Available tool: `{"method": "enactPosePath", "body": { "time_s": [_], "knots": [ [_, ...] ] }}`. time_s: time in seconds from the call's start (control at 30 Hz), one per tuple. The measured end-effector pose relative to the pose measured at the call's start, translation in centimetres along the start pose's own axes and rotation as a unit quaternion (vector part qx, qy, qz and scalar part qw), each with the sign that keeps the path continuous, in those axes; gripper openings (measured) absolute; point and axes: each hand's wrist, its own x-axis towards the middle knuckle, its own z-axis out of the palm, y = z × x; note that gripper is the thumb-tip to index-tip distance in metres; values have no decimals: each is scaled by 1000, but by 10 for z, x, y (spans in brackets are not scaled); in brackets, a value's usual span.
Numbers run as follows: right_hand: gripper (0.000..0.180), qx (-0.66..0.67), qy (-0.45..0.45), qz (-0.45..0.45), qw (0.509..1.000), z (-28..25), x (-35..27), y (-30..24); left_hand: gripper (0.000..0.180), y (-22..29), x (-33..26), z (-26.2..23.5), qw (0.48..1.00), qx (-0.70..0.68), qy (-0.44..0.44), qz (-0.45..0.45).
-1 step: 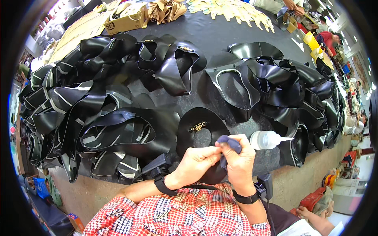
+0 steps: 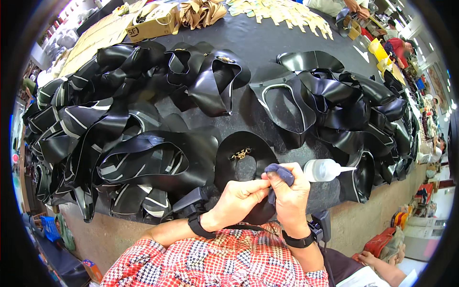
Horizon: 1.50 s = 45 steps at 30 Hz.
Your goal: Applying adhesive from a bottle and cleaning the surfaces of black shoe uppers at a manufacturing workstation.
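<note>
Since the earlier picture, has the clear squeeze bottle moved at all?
No; the squeeze bottle shows no visible shift against the pale-edged black piece to its right.

Bottle (image 2: 321, 170): translucent plastic, smooth, soft sheen. Cloth (image 2: 285, 176) just left of it: dark blue fabric, matt, soft-looking. Panel (image 2: 225, 165) further left of bottle: black, leather-like, smooth, low sheen. Buckle (image 2: 240, 153) on it: gold-coloured metal, shiny. Left pile (image 2: 191, 148), well left of bottle: same leather-like stuff, smooth, glossy at the bends. Counter (image 2: 265, 40) under bottle: black, mostly matt, scuffed-looking. Box (image 2: 153, 31), far beyond bottle to the left: plain cardboard, matt. Shirt (image 2: 205, 263), nearer than bottle: checked cloth, matt.
</note>
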Motion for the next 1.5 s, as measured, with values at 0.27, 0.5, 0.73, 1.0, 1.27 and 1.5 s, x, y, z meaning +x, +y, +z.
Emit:
{"method": "enactPosePath", "body": {
  "time_s": [0.27, 0.5, 0.73, 1.0, 1.27, 1.5],
  "knots": [
    [13, 212, 20, 111, 971, -18, 10, -6, 23, 0, 12, -12, 998, -46, -36, 4],
    [12, 10, -113, 48, 992, -12, 1, -8, 24, 1, 10, -12, 996, -76, -53, -19],
    [12, 50, 36, 93, 994, -2, 6, 0, 24, -6, 6, -13, 993, 85, -50, 68],
    [22, -6, -128, 20, 992, -25, -6, -7, 23, -5, 12, -20, 980, -176, -60, -64],
    [16, -20, 11, 20, 1000, -8, -10, 7, 22, 3, 8, -13, 982, -152, -67, -90],
    [17, 144, -9, 31, 989, -26, -5, -8, 26, 5, 11, -17, 974, -193, -56, -103]
  ]
}}
